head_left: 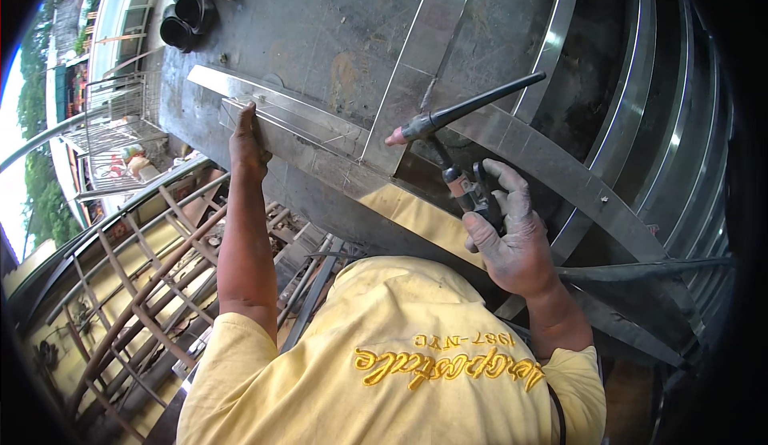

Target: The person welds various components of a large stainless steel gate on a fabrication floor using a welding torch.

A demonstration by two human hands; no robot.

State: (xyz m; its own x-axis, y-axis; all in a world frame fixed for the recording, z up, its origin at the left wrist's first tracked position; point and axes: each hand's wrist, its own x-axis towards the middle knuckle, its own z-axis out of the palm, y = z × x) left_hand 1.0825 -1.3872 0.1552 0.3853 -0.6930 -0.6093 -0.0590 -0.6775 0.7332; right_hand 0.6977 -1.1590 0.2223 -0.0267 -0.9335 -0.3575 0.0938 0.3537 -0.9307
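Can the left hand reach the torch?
Probably yes, with a stretch to the right: nothing seems to stand between the left hand and the torch, which the right hand holds.

Right hand (516, 249) grips welding torch (456, 114) above metal frame (564, 165); left hand (247, 149) at metal bar (312, 153).

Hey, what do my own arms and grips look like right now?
The left grip and right grip are ungloved; the right one looks dusty. Both forearms are bare below short, loose sleeves, which are yellow and part of a matching shirt with raised golden lettering across the front.
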